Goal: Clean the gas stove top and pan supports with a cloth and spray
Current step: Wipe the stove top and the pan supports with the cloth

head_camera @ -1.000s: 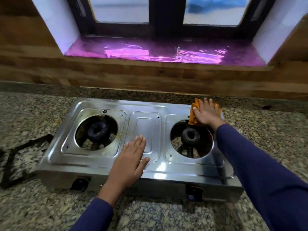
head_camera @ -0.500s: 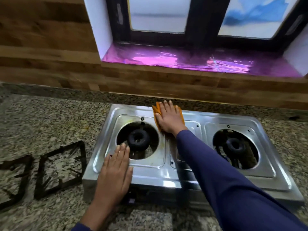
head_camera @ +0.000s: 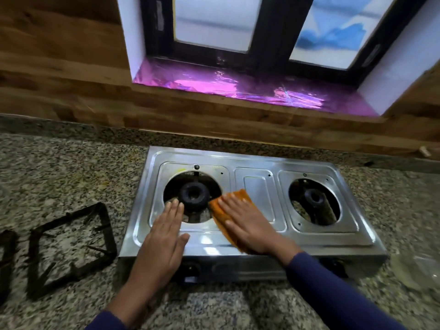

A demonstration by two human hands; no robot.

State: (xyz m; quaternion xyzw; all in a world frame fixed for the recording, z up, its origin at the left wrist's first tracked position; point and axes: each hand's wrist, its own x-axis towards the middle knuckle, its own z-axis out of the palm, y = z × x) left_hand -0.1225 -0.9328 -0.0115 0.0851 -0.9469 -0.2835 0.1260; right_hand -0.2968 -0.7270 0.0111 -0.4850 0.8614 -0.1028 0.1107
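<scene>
A steel two-burner gas stove (head_camera: 309,239) sits on the granite counter with its pan supports off. My right hand (head_camera: 247,222) lies flat on an orange cloth (head_camera: 223,210), pressing it onto the stove top just right of the left burner (head_camera: 194,195). My left hand (head_camera: 164,234) rests flat, fingers together, on the stove's front left part beside that burner. The right burner (head_camera: 314,198) is uncovered. One black square pan support (head_camera: 71,248) lies on the counter left of the stove, and another pan support (head_camera: 6,260) shows at the frame's left edge.
A speckled granite counter (head_camera: 59,167) surrounds the stove. Behind it runs a wooden wall panel (head_camera: 214,120) below a window sill lined with shiny purple foil (head_camera: 226,89). Black knobs (head_camera: 190,270) sit on the stove's front face. No spray bottle shows.
My right hand has dragged the cloth from the stove's back edge toward the front, beside the left burner. My left hand stays on the front left part. The view shifted left.
</scene>
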